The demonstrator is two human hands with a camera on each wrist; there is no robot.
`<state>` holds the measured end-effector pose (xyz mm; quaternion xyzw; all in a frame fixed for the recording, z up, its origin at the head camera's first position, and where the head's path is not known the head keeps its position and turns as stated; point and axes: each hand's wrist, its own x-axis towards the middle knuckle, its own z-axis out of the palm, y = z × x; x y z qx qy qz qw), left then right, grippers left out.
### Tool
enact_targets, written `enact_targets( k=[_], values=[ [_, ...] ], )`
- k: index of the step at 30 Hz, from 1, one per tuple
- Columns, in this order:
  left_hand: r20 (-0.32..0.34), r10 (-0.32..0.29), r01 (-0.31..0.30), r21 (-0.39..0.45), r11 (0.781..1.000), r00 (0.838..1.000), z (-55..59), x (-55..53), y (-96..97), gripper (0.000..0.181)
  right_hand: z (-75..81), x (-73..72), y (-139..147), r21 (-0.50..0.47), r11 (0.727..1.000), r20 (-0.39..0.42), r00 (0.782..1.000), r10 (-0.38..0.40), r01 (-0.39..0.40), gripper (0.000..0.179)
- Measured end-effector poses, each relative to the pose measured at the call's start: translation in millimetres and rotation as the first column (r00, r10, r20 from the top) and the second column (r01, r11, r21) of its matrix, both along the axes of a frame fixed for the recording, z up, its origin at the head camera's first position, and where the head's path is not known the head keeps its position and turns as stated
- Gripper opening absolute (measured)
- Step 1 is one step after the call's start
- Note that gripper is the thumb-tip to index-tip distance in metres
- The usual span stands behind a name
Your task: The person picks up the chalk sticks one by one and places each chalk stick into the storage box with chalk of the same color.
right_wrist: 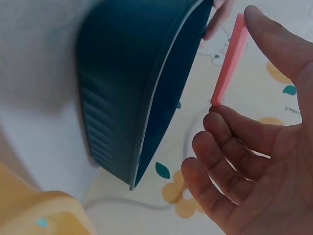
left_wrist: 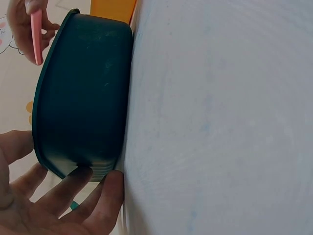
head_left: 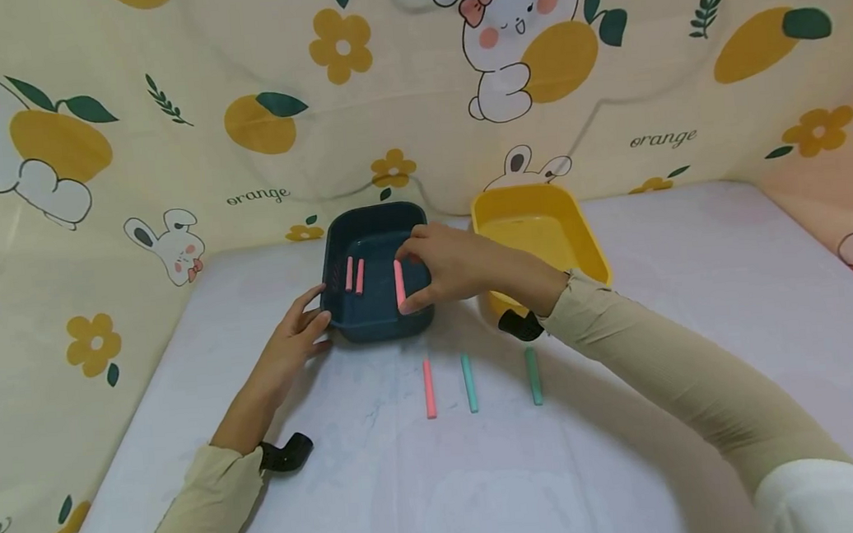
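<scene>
A beige sleeve is stretched in from four o'clock, the clock centred on the dark bin. Between four and five, a loose pink stick, turquoise stick and green stick are laid with gaps between. At eight, the bin's edge is touched by the spread left hand. Above its opening, a lone pink stick is pinched by the right hand. Inside, toward nine, two more pink sticks are contained. At three, a yellow bin is set near.

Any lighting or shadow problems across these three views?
Head: bright, soft shadow below the right sleeve on the white table; left wrist: dimmer, left hand shaded; right wrist: also dim, though the pink stick stands out clearly.
</scene>
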<state>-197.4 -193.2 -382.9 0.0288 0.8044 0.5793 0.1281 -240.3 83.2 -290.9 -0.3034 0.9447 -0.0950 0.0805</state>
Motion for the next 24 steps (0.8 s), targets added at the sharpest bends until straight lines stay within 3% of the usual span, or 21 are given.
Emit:
enact_targets(
  k=[13, 24],
  values=[
    [-0.005, 0.005, -0.005, 0.025, 1.0, 1.0, -1.4, 2.0, -1.0, 0.057, -1.3, -20.1, -12.0, -0.066, 0.998, 0.051, 0.999, 0.018, -0.014, 0.076],
    [-0.001, 0.001, -0.001, 0.032, 0.999, 1.0, -0.9, -0.5, -1.0, 0.058, -18.1, -34.7, -23.3, -0.06, 0.998, 0.061, 0.998, 0.0, 0.003, 0.076]
  ],
)
